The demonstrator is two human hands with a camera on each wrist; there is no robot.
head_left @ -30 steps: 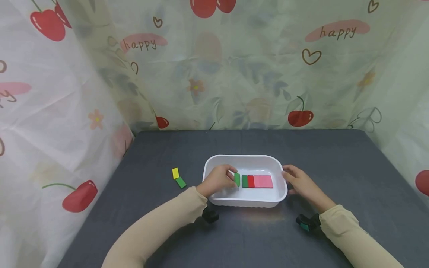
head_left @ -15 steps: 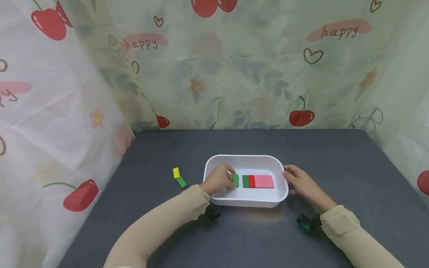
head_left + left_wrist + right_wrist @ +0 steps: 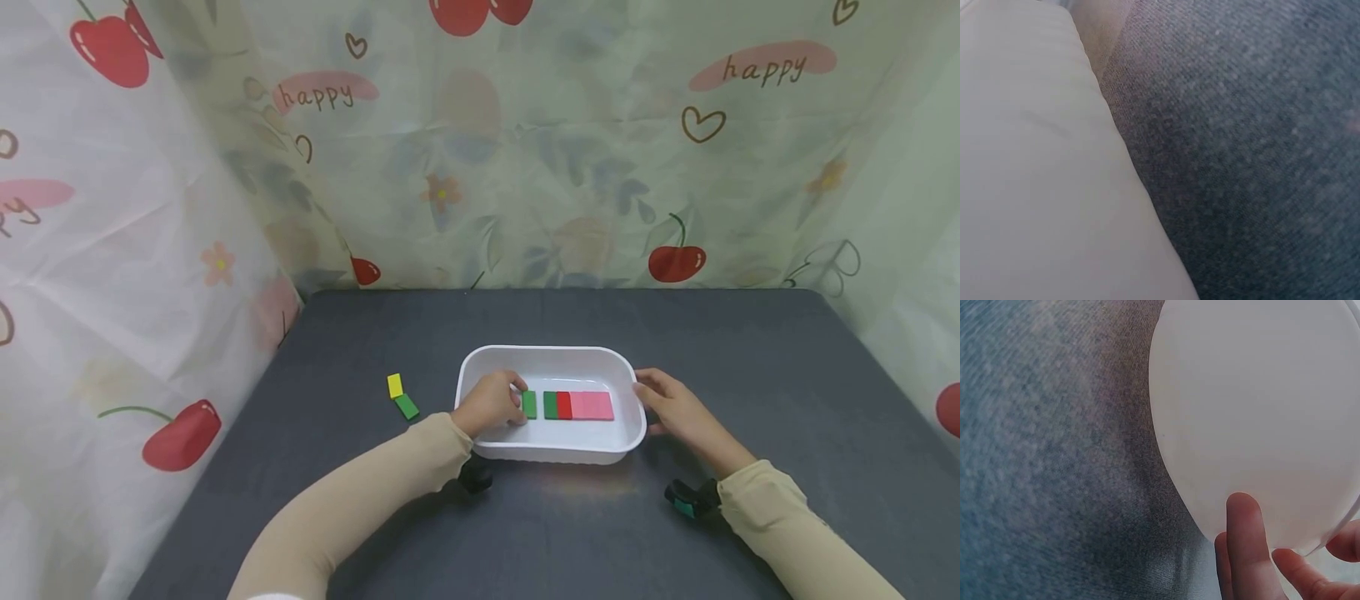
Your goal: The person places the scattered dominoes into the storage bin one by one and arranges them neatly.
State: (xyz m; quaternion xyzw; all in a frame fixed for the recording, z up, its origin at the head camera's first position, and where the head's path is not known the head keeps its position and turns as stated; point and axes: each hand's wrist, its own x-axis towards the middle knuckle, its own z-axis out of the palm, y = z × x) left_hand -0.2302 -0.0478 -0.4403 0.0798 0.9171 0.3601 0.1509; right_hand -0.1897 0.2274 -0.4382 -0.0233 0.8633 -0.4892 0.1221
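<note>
In the head view, a green tile (image 3: 529, 405) lies in a white plastic tray (image 3: 550, 452). My left hand (image 3: 491, 403) reaches over the tray's left side and pinches this tile, thumb and fingertip at its edges. Just right of it, across a small gap, a row sits on the tray floor: a green tile (image 3: 551, 405), a red tile (image 3: 564, 405) and pink tiles (image 3: 592, 406). My right hand (image 3: 671, 405) rests its fingertips against the tray's right end. The right wrist view has its straight fingers (image 3: 1246, 531) touching the outer wall. The left wrist camera catches only tray, wrist and cloth.
On the dark table (image 3: 720, 342), left of the tray, lie a yellow tile (image 3: 395, 386) and another green tile (image 3: 407, 407), nearly touching. A curtain printed with cherries (image 3: 677, 263) rises behind the table and along both sides.
The green tile at my left hand has gone from tilted to flat on the tray floor, with a slight shift left. My right hand stays at the tray's end.
</note>
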